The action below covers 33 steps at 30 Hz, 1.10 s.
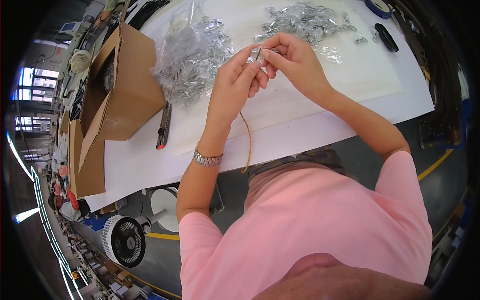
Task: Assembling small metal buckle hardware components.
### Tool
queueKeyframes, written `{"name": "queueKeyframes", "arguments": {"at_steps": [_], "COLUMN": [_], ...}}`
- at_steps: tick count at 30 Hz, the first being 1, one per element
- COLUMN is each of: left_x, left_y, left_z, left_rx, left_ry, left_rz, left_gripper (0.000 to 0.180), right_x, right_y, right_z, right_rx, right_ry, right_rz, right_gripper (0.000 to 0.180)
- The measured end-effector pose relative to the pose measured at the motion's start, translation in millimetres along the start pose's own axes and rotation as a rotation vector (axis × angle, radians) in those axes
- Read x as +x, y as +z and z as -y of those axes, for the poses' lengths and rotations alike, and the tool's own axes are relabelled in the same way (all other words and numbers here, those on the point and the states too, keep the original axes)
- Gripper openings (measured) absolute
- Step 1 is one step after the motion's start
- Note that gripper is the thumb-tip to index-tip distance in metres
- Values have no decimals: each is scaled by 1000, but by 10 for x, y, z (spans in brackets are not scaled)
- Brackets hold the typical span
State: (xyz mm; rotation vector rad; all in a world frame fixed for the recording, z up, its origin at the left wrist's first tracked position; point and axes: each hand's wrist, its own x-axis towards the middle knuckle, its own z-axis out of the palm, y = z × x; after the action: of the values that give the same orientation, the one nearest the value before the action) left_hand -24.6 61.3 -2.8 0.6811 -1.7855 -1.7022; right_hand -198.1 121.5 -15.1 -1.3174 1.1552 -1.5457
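Both hands' grip pinches a tiny clear part, its shape indistinct.

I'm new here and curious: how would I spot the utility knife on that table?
Start at the open cardboard box on the white table's left side. Just beside its corner lies the utility knife, long, slim and dark with an orange-red end, unlike the shiny clear bags nearby.

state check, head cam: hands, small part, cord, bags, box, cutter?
left hand: pinching small metal part
right hand: pinching the same part
small metal part: held above the table
cord: hanging from the hands
clear bag: full of parts
cardboard box: open
utility knife: lying flat
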Motion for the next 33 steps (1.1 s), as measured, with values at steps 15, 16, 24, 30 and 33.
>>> {"name": "queueKeyframes", "arguments": {"at_steps": [15, 16, 24, 30, 33], "left_x": [86, 91, 109, 125, 168], "left_y": [-506, -543, -551, -541, -534], "left_z": [36, 58, 134, 124, 227], "left_rx": [-65, -107, -57, 38, 336], "left_ry": [93, 90, 54, 104, 187], "left_rz": [-385, -381, -366, -412, -441], "left_gripper": [27, 27, 23, 24, 29], "right_x": [361, 331, 566, 634, 597], "right_y": [-703, -562, 240, -44, -88], "right_z": [-135, -127, -485, -388, -385], "right_rx": [-1274, -1254, -1312, -333, -25], "right_ry": [-421, -544, -467, 188, 319], "right_rz": [-434, -274, 370, 207, 249], "right_gripper": [43, 35, 22, 22, 20]}}
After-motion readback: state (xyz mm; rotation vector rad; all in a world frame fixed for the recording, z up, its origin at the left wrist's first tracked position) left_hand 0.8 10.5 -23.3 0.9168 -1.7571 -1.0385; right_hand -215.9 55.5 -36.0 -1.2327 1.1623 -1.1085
